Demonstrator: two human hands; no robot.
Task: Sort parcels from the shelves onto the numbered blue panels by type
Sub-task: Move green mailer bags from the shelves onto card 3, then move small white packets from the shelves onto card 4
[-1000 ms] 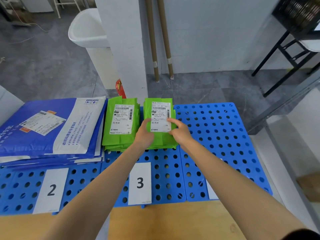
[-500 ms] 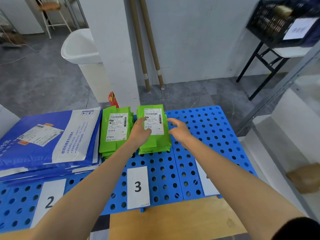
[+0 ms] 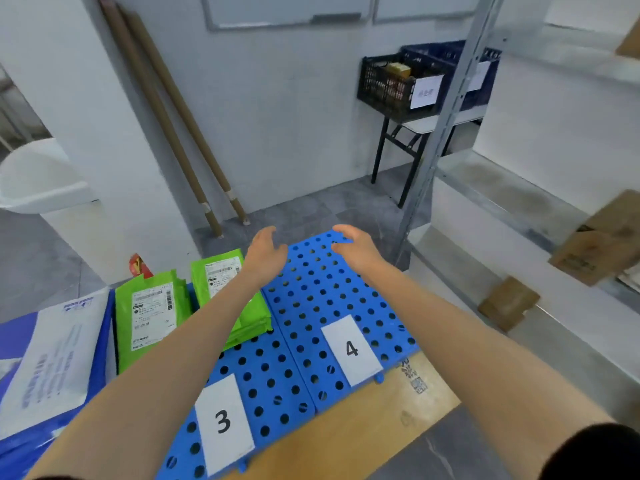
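Observation:
Two stacks of green parcels lie side by side at the back of the blue panel marked 3 (image 3: 273, 382): the left stack (image 3: 149, 313) and the right stack (image 3: 225, 275), partly hidden by my left forearm. My left hand (image 3: 265, 251) hovers above the right stack's far end, fingers relaxed and empty. My right hand (image 3: 356, 245) floats over the far end of the panel marked 4 (image 3: 329, 299), also empty with loosely spread fingers. Blue-and-white mailers (image 3: 52, 358) are piled at the left. Brown cardboard parcels (image 3: 599, 244) sit on the metal shelves to the right.
A grey metal shelf upright (image 3: 446, 123) stands just right of panel 4. A small brown box (image 3: 509, 303) lies on the lower shelf. Two cardboard tubes (image 3: 180, 133) lean on the wall. A black crate (image 3: 394, 84) rests on a folding table behind. A white bin (image 3: 38, 178) stands far left.
Both hands have let go of the right green stack and lifted up and away to the right. My view has swung right, bringing panel 4 and the shelves into sight.

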